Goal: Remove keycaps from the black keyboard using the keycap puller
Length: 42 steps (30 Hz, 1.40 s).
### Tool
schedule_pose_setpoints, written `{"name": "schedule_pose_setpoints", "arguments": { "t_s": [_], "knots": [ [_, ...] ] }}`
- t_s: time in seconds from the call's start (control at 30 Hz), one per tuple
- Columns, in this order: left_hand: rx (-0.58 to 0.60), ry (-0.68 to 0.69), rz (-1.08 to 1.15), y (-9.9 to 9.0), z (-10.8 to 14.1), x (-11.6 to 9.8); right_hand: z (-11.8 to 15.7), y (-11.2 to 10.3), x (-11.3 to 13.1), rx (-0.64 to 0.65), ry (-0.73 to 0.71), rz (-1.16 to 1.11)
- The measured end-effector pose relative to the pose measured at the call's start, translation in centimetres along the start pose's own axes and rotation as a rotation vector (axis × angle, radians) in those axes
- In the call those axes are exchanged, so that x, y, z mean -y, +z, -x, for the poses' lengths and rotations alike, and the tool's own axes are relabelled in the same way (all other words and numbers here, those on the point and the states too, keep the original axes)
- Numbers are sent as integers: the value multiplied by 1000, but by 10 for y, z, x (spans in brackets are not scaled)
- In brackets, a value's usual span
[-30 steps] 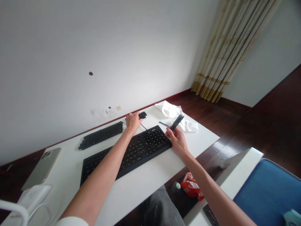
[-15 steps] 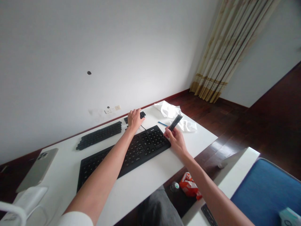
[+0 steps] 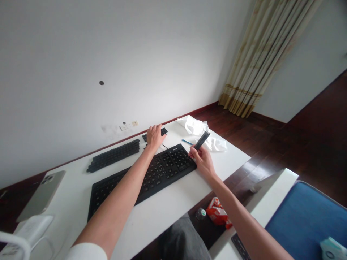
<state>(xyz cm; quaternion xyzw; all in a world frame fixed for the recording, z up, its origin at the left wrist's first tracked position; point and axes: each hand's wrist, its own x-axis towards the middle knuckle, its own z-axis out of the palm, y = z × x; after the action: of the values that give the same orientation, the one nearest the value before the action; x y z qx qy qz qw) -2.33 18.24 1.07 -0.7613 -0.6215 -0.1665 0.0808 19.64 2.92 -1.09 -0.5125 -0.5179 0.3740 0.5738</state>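
Observation:
A black computer keyboard (image 3: 151,184) lies across the white desk, its keycaps off and the key posts bare. Behind it, a set of loose black keycaps (image 3: 115,155) is laid out in rows. My left hand (image 3: 155,136) rests over a smaller group of black keycaps (image 3: 164,131), thumb apart from the bent fingers; the fingertips are partly hidden. At the keyboard's right end, my right hand (image 3: 201,159) grips a slim black tool (image 3: 202,140) whose pale tip points up and away. What lies under its fingertips is too small to tell.
Crumpled white plastic bags (image 3: 193,125) and a thin blue stick (image 3: 187,142) lie at the right back. A phone (image 3: 42,195) and a white device (image 3: 34,233) stand left. Below the desk are a red packet (image 3: 217,211) and a bottle (image 3: 201,213); a blue chair seat (image 3: 306,216) is at right.
The view has shifted very slightly. Both hands hold the same positions, the left over the keycaps and the right with the black tool.

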Motion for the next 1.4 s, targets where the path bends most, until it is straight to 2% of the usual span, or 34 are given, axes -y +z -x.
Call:
{"name": "schedule_pose_setpoints", "arguments": {
  "t_s": [0.43, 0.93, 1.23, 1.4],
  "knots": [
    [13, 3, 32, 0, -3, -10, -1, -1, 0, 0, 0, 9],
    [-8, 13, 51, 8, -10, -15, 1, 1, 3, 4, 15, -12],
    [23, -18, 35, 2, -10, -13, 0, 1, 1, 11, 7, -9],
    [10, 16, 54, -14, 0, -19, 0, 0, 3, -5, 5, 5]
  ]
}}
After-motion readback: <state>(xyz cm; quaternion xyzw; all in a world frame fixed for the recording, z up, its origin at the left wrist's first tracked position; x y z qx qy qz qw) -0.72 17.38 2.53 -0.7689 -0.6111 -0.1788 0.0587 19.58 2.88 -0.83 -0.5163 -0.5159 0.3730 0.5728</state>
